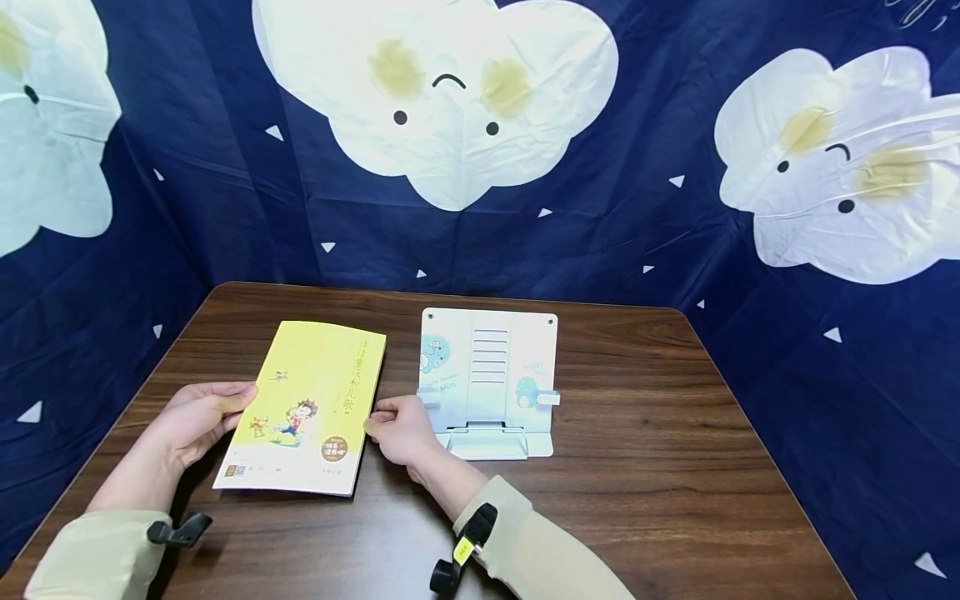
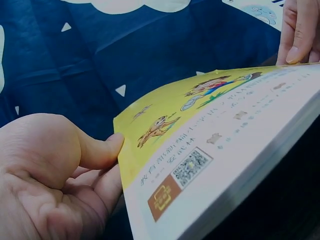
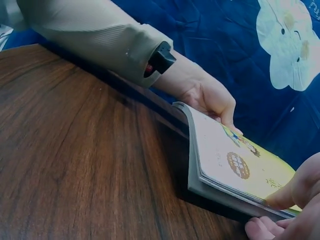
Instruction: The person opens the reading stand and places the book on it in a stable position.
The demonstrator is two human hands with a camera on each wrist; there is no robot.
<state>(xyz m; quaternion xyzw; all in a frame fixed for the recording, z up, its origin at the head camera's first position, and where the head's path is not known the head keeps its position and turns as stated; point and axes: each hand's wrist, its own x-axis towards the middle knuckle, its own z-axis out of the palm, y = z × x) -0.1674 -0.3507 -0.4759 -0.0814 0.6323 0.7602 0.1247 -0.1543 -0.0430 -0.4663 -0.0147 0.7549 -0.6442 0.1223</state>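
A yellow and white paperback book [image 1: 303,408] with a cartoon child on its cover is held between both hands at the left of the table. My left hand [image 1: 202,417] pinches its left edge, thumb on the cover and fingers beneath. At the opposite edge, the spine side, my right hand [image 1: 405,429] pinches it with thumb above and fingertips below. In the right wrist view the book [image 3: 225,155] is raised off the wood, with a dark shadow under it. Just beyond the right hand stands a pale blue and white book stand [image 1: 489,375] with dinosaur pictures.
The stand has clear side clips [image 1: 549,398] and a wire foot [image 1: 487,443] at its base. All of this is on a dark wooden table [image 1: 645,467] with rounded far corners. A navy cloth [image 1: 480,242] with white clouds hangs around the table.
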